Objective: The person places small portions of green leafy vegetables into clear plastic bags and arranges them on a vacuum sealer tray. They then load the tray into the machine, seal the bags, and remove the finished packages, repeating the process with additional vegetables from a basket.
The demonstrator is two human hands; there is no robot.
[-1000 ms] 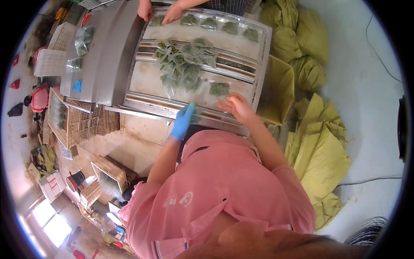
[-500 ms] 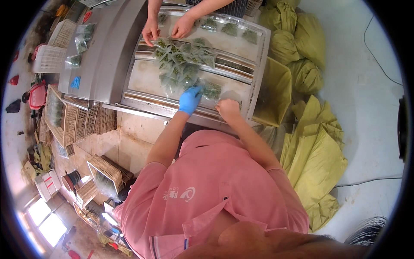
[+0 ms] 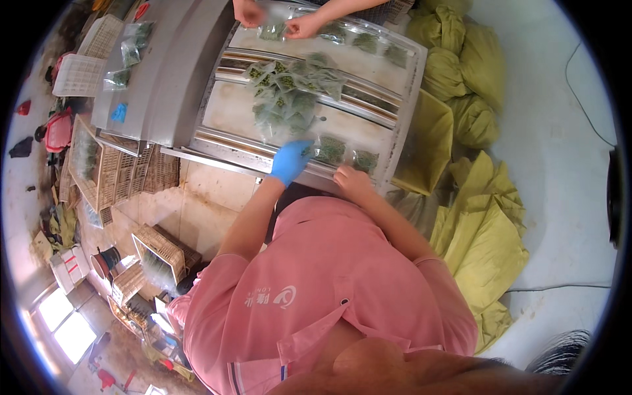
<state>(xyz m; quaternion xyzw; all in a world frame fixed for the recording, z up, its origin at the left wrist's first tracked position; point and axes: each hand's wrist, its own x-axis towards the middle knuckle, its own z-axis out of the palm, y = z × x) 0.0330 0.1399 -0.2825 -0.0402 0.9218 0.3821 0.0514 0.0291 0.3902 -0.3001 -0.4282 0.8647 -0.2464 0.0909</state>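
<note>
My left hand [image 3: 289, 162], in a blue glove, is at the front edge of a vacuum sealing machine [image 3: 227, 108]. Its fingers close on the left corner of a clear plastic bag [image 3: 330, 150] of small green pieces. My bare right hand [image 3: 354, 183] has its fingers curled in a pinch at the bag's front right corner. A second filled bag [image 3: 365, 160] lies just to the right, close to those fingertips. Farther in, a heap of similar green-filled bags [image 3: 284, 99] covers the middle of the machine and its bars.
Across the machine, another person's hands [image 3: 303, 26] work at a bag [image 3: 272, 30] in the far row. The raised metal lid [image 3: 155, 79] stands left. Right are a yellow-lined bin [image 3: 428, 141] and stuffed yellow sacks [image 3: 484, 230]; wicker baskets [image 3: 161, 253] sit lower left.
My left hand has left the heap and moved down to the front edge. My right hand has dropped nearer to me, uncovering the second bag. The other person's hands have drawn back to the far row.
</note>
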